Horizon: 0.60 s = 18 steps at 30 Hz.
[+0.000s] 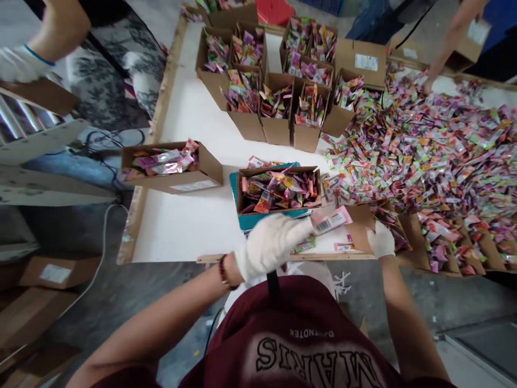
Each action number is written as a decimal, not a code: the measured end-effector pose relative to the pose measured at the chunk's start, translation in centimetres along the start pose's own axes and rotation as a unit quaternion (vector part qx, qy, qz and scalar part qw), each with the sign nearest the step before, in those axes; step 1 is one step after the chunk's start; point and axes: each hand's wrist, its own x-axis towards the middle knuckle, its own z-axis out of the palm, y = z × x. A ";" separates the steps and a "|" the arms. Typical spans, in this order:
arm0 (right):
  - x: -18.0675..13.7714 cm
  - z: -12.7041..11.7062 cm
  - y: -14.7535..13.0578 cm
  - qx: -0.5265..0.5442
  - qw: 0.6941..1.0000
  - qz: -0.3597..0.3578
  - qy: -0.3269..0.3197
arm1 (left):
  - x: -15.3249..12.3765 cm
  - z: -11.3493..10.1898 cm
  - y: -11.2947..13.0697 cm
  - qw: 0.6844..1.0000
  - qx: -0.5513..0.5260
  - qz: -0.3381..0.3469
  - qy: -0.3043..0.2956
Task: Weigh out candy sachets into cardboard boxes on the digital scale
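Note:
My left hand (271,243), in a white glove, pinches a pink-and-white candy packet (333,221) with a barcode, just right of and below the box on the scale. That cardboard box (278,209) is filled with colourful packets and sits on a teal-edged platform (234,195). My right hand (381,241), also gloved, is closed on the near edge of another open cardboard box (360,223) with packets in it. Its fingertips are partly hidden inside the box. A few loose packets (344,247) lie on the white table between my hands.
A filled box (169,182) stands at the table's left edge. Several filled boxes (278,129) line the far side, and others (418,242) the near right. A large heap of packets (428,156) covers the right. Other people's hands (436,70) and a gloved hand (20,64) appear at the back.

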 end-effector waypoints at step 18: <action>1.6 -21.5 -12.8 -0.015 0.948 -0.255 0.190 | -3.4 -2.0 -6.1 0.976 0.135 -0.123 -0.117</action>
